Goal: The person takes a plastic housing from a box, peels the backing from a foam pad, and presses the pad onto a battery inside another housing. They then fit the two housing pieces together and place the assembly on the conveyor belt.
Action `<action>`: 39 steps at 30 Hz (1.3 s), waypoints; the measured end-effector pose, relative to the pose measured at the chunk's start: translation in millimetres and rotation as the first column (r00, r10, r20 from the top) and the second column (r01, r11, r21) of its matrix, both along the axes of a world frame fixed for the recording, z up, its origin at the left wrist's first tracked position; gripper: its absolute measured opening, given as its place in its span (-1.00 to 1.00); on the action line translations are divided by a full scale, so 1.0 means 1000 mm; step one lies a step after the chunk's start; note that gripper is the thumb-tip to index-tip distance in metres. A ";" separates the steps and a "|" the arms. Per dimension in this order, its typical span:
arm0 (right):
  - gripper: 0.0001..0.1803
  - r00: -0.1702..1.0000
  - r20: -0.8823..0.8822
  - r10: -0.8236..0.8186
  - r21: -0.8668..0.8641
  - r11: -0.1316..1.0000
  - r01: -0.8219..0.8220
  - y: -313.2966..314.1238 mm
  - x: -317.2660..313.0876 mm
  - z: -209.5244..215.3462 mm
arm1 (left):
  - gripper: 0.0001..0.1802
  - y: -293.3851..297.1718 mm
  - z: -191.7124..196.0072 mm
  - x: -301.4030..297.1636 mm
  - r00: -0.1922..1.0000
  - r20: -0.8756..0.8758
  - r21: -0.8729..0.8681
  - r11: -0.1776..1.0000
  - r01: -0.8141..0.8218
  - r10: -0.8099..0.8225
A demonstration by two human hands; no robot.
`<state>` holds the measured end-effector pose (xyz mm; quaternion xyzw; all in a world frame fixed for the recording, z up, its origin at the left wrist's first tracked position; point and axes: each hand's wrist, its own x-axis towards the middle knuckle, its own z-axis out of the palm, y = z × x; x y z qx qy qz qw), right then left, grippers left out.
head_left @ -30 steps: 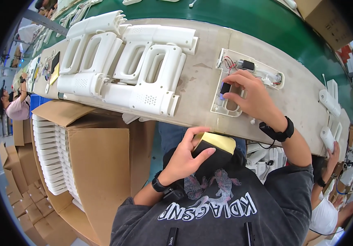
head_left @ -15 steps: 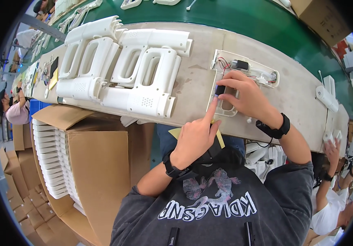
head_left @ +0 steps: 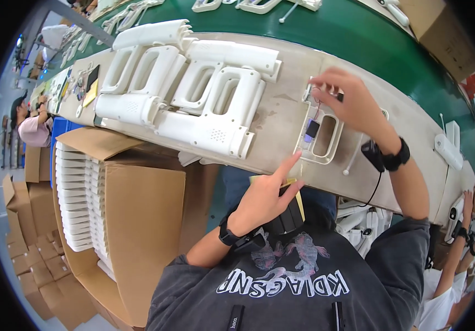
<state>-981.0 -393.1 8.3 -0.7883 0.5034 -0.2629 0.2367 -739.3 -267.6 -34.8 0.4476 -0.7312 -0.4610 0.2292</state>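
Pale bench (head_left: 281, 113) here; just beyond the left hand (head_left: 265, 199) lies an open white casing (head_left: 337, 132), black block (head_left: 312, 129) inside, long loop (head_left: 335, 144) pointing back that hand's way; left forefinger (head_left: 288, 165) straight, right hand (head_left: 353, 100) curled over the far end, both grips unclear.

Pointing the index finger (head_left: 289, 167) of the left hand (head_left: 260, 203) forward; holding the right hand (head_left: 356, 105) farther out, bending its fingers (head_left: 330, 79).

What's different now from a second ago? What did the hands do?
The right hand let go of the black block and moved forward over the far part of the white case; blur hides its grip. The left hand reached forward, one finger stretched toward the case. The block is still in the case; the stacked white shells and cardboard box stayed put.
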 end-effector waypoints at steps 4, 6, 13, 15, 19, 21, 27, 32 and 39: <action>-0.54 0.988 -0.102 0.115 -0.246 0.960 -0.137 -0.062 0.034 -0.015 | -0.47 0.011 0.005 0.013 0.998 -0.049 0.077 0.997 -0.023 0.027; -0.33 0.955 -0.267 0.125 -0.244 0.951 -0.193 -0.085 0.049 -0.030 | -0.56 0.013 0.010 0.017 1.000 -0.010 0.176 0.984 -0.023 0.025; -0.27 0.959 -0.208 0.193 -0.061 0.976 -0.210 -0.101 0.080 -0.029 | -0.60 0.028 -0.005 0.035 0.979 -0.112 0.155 0.976 -0.153 0.171; -0.30 0.982 -0.150 0.113 -0.049 0.991 -0.121 -0.092 0.082 -0.021 | -0.61 0.029 -0.011 0.036 0.976 -0.126 0.150 0.976 -0.161 0.180; -0.38 0.986 -0.169 -0.005 -0.140 0.990 -0.019 -0.081 0.067 -0.010 | -0.62 0.023 -0.003 0.032 0.985 -0.115 0.163 0.980 -0.112 0.132; -0.42 0.996 -0.094 -0.002 -0.097 0.995 -0.007 -0.074 0.055 0.005 | -0.62 0.019 0.003 0.032 0.991 -0.085 0.176 0.980 -0.088 0.105; -0.38 0.996 -0.017 -0.093 -0.232 0.969 0.086 -0.029 -0.030 0.037 | -0.66 0.008 0.000 0.027 0.995 -0.076 0.201 0.978 -0.052 0.069; -0.34 0.991 -0.008 -0.137 -0.121 0.983 0.135 0.039 -0.116 0.041 | -0.65 -0.004 -0.001 0.023 0.956 -0.244 0.294 0.952 -0.089 0.165; -0.31 0.984 -0.046 -0.174 0.061 0.982 0.176 0.079 -0.136 0.000 | -0.55 -0.045 0.010 -0.005 0.906 -0.318 0.323 0.930 -0.174 0.280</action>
